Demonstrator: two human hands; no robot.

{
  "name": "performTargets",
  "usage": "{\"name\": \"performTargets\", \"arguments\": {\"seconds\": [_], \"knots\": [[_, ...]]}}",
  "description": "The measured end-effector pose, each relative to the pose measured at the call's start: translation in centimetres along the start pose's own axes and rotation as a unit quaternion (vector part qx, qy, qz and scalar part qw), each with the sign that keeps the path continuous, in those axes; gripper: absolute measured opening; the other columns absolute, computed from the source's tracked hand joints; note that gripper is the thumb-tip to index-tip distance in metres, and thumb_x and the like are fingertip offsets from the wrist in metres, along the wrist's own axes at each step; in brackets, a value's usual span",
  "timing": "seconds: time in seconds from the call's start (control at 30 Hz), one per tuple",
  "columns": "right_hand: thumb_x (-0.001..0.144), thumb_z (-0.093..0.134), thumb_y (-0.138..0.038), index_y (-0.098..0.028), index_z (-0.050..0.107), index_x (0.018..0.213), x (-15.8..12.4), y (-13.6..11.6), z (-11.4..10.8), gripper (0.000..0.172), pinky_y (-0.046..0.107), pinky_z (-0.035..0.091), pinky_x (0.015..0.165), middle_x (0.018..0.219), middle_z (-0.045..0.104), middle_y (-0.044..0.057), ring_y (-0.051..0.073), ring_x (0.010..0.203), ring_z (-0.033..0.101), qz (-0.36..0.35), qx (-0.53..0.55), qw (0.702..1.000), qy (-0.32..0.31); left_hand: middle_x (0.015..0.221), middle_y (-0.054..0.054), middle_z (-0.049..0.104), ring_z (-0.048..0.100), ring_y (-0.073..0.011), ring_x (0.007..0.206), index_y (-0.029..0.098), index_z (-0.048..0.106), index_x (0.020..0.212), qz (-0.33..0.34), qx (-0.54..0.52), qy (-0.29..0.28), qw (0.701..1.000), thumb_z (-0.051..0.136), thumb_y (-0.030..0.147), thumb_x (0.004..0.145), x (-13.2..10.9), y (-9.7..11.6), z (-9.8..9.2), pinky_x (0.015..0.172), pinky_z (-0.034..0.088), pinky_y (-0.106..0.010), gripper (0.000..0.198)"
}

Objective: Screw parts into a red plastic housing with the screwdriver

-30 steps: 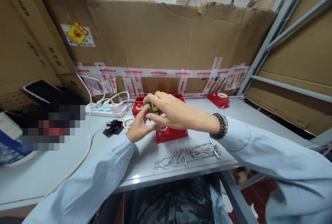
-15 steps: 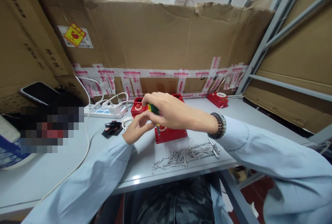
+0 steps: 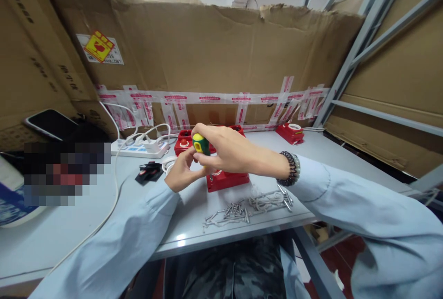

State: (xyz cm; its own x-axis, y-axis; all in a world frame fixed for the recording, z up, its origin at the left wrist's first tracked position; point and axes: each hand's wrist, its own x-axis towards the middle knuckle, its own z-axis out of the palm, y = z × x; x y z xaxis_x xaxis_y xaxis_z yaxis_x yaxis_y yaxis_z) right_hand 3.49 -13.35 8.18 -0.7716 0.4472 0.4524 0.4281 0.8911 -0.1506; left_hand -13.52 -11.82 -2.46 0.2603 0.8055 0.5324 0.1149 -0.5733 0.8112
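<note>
My right hand [image 3: 230,149] is wrapped round the green and yellow handle of a screwdriver [image 3: 200,144], held upright over a red box [image 3: 230,181] on the table. Both hands partly cover this box, and the screwdriver's tip is hidden. Just left of the tool, my left hand [image 3: 181,170] is curled in, thumb and fingers brought together near the shaft. Its fingertips lie behind the right hand, so what they grip cannot be seen. A spread of loose metal screws [image 3: 236,210] lies in front of the box, near the table's edge.
Behind my hands stand more red boxes [image 3: 181,146], and another red box [image 3: 290,134] sits at the back right. A white power strip [image 3: 152,150] with plugs and a small black item [image 3: 148,172] are at left. Cardboard [image 3: 207,50] walls the back.
The screwdriver's handle has tilted so that its yellow end shows more between my right fingers. My right hand has turned slightly; the left hand has barely shifted.
</note>
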Motion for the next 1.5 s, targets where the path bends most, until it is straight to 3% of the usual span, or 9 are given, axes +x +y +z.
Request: {"name": "performTargets", "arguments": {"seconds": [0.07,0.33,0.47,0.67,1.07,1.2,1.3,1.4,1.5], "knots": [[0.08,0.05,-0.026,-0.018,0.044,0.094,0.0,-0.1,0.0,0.018,0.026,0.031,0.06,0.082,0.057,0.002,0.013,0.067,0.046,0.003,-0.002,1.0,-0.004,0.082,-0.003,0.062,0.057,-0.019,0.078,0.017,0.057,0.088,-0.004,-0.004,0.022,1.0,0.081,0.035,0.058,0.0,0.0,0.1,0.072,0.047,-0.029,0.043],[0.077,0.049,-0.022,-0.018,0.043,0.095,0.3,-0.5,0.1,0.02,0.026,0.03,0.058,0.082,0.057,0.003,0.013,0.065,0.044,0.007,0.0,1.0,-0.012,0.079,-0.004,0.064,0.058,-0.0207,0.077,0.016,0.06,0.083,0.015,0.022,-0.016,1.0,0.075,0.036,0.065,-0.1,0.0,-0.1,0.069,0.047,-0.03,0.031],[0.075,0.049,-0.018,-0.017,0.044,0.095,-0.2,-0.4,-0.2,0.02,0.026,0.029,0.057,0.079,0.056,0.002,0.012,0.062,0.042,0.014,0.006,1.0,-0.015,0.087,-0.004,0.067,0.059,-0.0217,0.079,0.018,0.063,0.098,0.029,0.143,-0.093,0.985,0.077,0.035,0.06,-0.3,-0.8,-0.2,0.064,0.044,-0.028,0.044],[0.077,0.045,-0.016,-0.016,0.041,0.106,-1.8,0.8,-0.5,0.029,0.025,0.031,0.058,0.074,0.051,-0.002,0.01,0.06,0.041,0.052,0.077,0.995,0.025,0.07,-0.002,0.068,0.059,-0.0146,0.064,0.018,0.067,0.077,0.06,0.231,-0.201,0.95,0.066,0.029,0.076,-0.1,-1.0,-0.6,0.058,0.037,-0.024,0.011],[0.08,0.052,-0.022,-0.017,0.046,0.097,-2.2,1.6,-0.9,0.019,0.025,0.036,0.062,0.076,0.052,-0.003,0.008,0.063,0.043,0.031,0.134,0.989,0.063,0.068,-0.002,0.064,0.055,-0.0141,0.059,0.018,0.06,0.076,0.093,0.249,-0.184,0.946,0.057,0.033,0.082,0.1,-0.9,-0.4,0.058,0.043,-0.024,0.016],[0.082,0.052,-0.021,-0.016,0.044,0.101,-2.9,1.7,-2.0,0.021,0.025,0.041,0.069,0.089,0.055,0.001,0.009,0.073,0.05,0.006,0.155,0.98,0.124,0.07,-0.001,0.063,0.055,-0.0131,0.06,0.018,0.057,0.079,0.1,0.264,-0.112,0.953,0.056,0.032,0.083,0.0,-0.5,-0.6,0.056,0.04,-0.023,0.014],[0.082,0.054,-0.029,-0.019,0.043,0.103,-4.0,2.4,-3.3,0.026,0.027,0.043,0.069,0.086,0.054,0.0,0.011,0.072,0.051,0.055,0.135,0.963,0.228,0.072,-0.001,0.066,0.057,-0.0128,0.061,0.018,0.059,0.08,0.122,0.273,-0.077,0.951,0.059,0.028,0.083,-0.4,0.5,-0.2,0.056,0.038,-0.023,0.01],[0.084,0.051,-0.034,-0.022,0.042,0.102,-5.6,4.7,-4.0,0.024,0.028,0.043,0.062,0.078,0.049,-0.002,0.012,0.066,0.05,0.153,0.094,0.916,0.358,0.072,-0.002,0.068,0.059,-0.0127,0.06,0.018,0.063,0.081,0.14,0.263,-0.118,0.947,0.06,0.026,0.083,-0.8,1.8,1.6,0.056,0.04,-0.023,0.009],[0.085,0.047,-0.035,-0.023,0.042,0.097,-7.1,8.0,-3.5,0.018,0.027,0.041,0.057,0.074,0.045,-0.003,0.011,0.059,0.048,0.193,0.091,0.873,0.438,0.074,-0.005,0.069,0.06,-0.0149,0.065,0.017,0.066,0.085,0.148,0.264,-0.232,0.924,0.055,0.025,0.086,-1.1,2.4,4.5,0.063,0.045,-0.025,0.013]]}}
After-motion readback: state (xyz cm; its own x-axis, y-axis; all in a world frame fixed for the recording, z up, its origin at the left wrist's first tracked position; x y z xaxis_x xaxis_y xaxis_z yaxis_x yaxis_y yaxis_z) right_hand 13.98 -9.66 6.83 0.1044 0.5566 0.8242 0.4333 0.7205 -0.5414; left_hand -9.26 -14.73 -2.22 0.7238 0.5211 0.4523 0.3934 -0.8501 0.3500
